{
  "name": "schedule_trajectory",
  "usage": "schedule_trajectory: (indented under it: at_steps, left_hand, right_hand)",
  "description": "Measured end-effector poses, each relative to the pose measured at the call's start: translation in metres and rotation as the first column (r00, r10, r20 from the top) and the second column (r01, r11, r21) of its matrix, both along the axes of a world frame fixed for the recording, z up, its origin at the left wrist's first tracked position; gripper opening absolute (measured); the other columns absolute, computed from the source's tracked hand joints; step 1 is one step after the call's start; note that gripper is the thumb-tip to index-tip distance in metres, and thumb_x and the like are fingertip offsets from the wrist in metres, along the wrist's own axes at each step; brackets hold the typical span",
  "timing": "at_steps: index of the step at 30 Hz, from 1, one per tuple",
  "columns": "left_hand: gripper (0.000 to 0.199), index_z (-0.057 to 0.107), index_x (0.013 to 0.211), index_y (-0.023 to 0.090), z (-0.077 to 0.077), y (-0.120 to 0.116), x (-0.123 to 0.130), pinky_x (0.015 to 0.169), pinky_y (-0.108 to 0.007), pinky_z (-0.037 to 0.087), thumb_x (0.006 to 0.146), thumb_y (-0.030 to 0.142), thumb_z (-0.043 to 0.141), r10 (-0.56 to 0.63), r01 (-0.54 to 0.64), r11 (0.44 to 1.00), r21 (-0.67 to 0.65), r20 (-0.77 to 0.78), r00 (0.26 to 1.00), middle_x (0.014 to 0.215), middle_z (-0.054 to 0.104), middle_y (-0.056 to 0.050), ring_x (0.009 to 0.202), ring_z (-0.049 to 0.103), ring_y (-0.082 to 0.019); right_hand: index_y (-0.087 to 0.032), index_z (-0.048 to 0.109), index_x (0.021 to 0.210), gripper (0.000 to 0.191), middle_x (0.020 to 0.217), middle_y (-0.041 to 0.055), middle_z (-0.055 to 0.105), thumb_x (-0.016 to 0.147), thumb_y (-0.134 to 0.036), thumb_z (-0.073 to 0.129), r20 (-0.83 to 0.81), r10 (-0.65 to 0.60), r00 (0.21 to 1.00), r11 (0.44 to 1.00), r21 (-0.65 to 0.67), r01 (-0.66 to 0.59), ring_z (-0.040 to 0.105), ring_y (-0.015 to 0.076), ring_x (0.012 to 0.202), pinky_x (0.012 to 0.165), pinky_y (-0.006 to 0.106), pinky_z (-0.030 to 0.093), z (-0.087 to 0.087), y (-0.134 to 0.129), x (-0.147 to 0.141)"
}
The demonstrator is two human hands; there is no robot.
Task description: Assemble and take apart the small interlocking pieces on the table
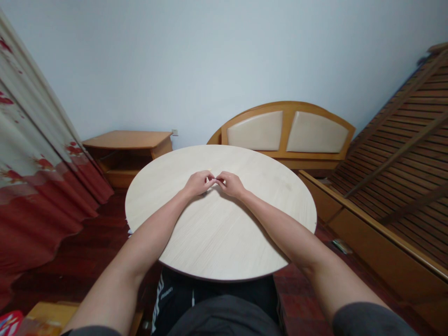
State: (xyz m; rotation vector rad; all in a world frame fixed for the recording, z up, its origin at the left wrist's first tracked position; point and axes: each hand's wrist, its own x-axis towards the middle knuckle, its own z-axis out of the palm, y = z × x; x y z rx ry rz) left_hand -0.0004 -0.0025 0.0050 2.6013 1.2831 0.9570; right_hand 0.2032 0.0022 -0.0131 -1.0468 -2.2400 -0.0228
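Note:
Over the middle of a pale round table, my left hand and my right hand meet at their fingertips. Thumb and fingers of each hand are pinched together, with the tips of the two hands touching or almost touching. Whatever lies between the fingertips, if anything, is too small to make out. Both wrists hover just above the tabletop, with soft shadows beneath them.
Beyond the table stand a wooden cabinet and a padded headboard. A slatted wooden frame leans at the right above a long side board. A red and white curtain hangs at the left.

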Motion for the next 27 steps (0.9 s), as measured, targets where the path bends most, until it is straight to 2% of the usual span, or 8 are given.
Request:
schedule_trajectory:
  at_steps: [8, 27]
  left_hand:
    - [0.029, 0.076, 0.100, 0.018, -0.0039, 0.0042, -0.0013, 0.069, -0.029, 0.046, 0.094, 0.041, 0.060, -0.002, 0.002, 1.000, 0.012, -0.012, 1.000, 0.090, 0.075, -0.005, 0.073, 0.063, -0.018]
    - [0.026, 0.076, 0.097, 0.019, -0.0020, 0.0015, -0.0001, 0.071, -0.029, 0.045, 0.095, 0.040, 0.061, 0.014, -0.015, 1.000, -0.018, -0.017, 1.000, 0.091, 0.077, -0.006, 0.074, 0.064, -0.018]
  right_hand:
    - [-0.018, 0.075, 0.099, 0.018, 0.091, 0.0070, 0.071, 0.100, -0.026, 0.059, -0.009, -0.006, 1.000, 1.000, -0.011, 0.005, 0.062, 0.0176, 0.082, 0.075, 0.027, 0.042, 0.0038, -0.0047, 0.0002]
    - [-0.018, 0.074, 0.100, 0.021, 0.093, 0.0078, 0.070, 0.100, -0.023, 0.054, 0.018, 0.005, 1.000, 1.000, -0.021, -0.005, 0.060, 0.0186, 0.084, 0.076, 0.028, 0.042, 0.0032, -0.0021, 0.0029]
